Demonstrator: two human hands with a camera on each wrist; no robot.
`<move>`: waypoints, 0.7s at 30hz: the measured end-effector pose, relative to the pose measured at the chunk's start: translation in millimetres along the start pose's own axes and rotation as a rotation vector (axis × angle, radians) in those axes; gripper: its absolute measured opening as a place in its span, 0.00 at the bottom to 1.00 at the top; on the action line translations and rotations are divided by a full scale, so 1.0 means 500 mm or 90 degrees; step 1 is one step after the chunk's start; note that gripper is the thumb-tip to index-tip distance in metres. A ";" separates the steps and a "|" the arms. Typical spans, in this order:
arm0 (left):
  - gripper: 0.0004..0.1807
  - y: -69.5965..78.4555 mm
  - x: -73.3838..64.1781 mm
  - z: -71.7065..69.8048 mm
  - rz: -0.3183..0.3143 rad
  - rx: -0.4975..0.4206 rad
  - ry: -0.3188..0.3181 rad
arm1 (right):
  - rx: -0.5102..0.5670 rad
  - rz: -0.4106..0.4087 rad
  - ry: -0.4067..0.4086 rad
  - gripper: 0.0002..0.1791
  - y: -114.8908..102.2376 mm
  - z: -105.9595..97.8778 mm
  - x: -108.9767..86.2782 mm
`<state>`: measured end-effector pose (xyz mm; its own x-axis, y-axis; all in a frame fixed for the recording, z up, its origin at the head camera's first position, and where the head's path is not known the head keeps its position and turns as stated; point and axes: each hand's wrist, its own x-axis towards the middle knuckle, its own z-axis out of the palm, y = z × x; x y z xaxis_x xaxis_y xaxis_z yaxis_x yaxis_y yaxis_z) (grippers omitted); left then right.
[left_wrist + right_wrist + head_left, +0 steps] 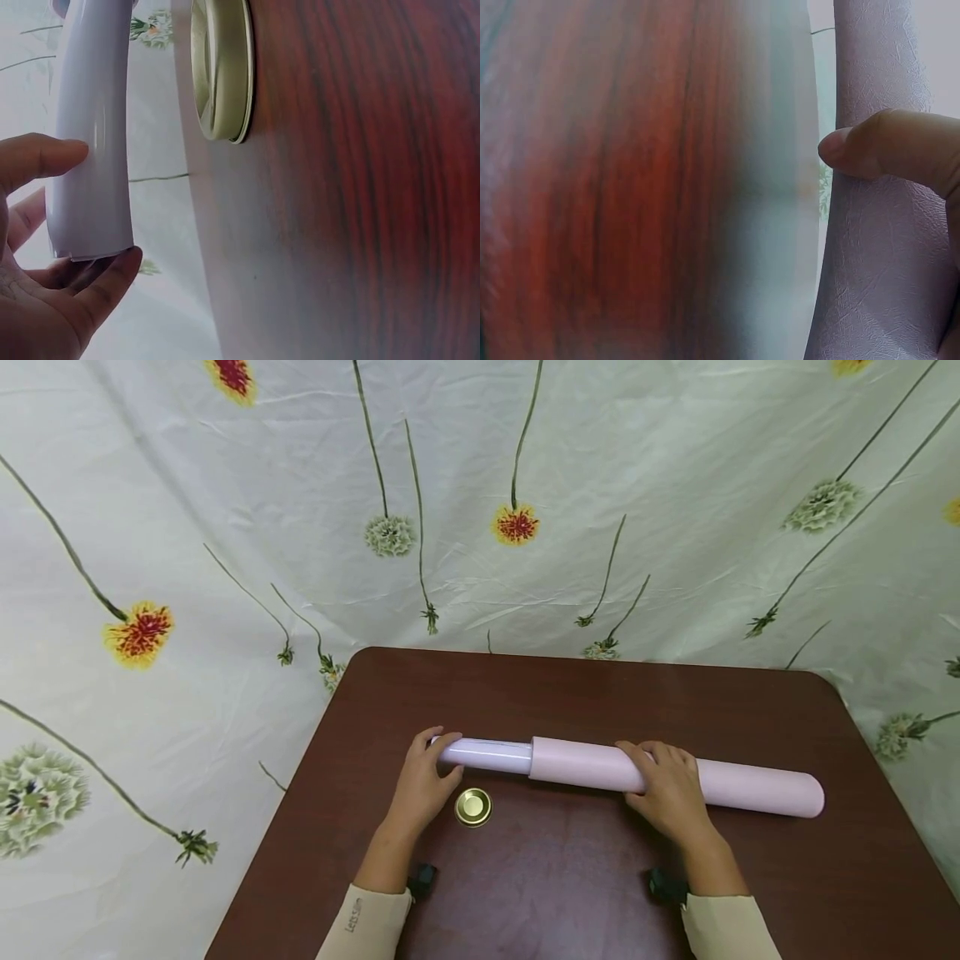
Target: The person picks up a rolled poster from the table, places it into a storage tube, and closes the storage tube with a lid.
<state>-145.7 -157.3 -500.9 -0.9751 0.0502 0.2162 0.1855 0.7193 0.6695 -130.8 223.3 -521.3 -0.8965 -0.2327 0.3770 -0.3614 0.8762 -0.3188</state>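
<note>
A long pink tube [577, 763] with a leathery, creased surface [889, 255] lies across the table, its closed-looking rounded end at the right. Out of its left end sticks a glossy white roll [491, 755], narrower than the tube. My left hand [417, 789] holds the roll's outer end, with the thumb on one side and fingertips at the rim [97, 251] in the left wrist view. Around the tube's middle, my right hand [670, 793] grips from above, thumb on the near side. A round gold metal lid [474, 807] lies on the table beside the left hand.
The dark reddish-brown wooden table [540, 877] has rounded far corners. Behind it and to the left hangs a pale flower-printed cloth [465, 460]. Dark wrist devices [666, 887] sit below both hands.
</note>
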 end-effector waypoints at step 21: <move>0.31 0.008 -0.005 0.012 -0.040 -0.044 -0.030 | 0.000 -0.008 0.011 0.47 -0.005 0.007 0.000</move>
<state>-143.2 -150.6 -503.0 -0.9894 0.0395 0.1395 0.1296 0.6726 0.7286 -130.7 219.9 -523.6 -0.8873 -0.2367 0.3958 -0.3729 0.8732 -0.3139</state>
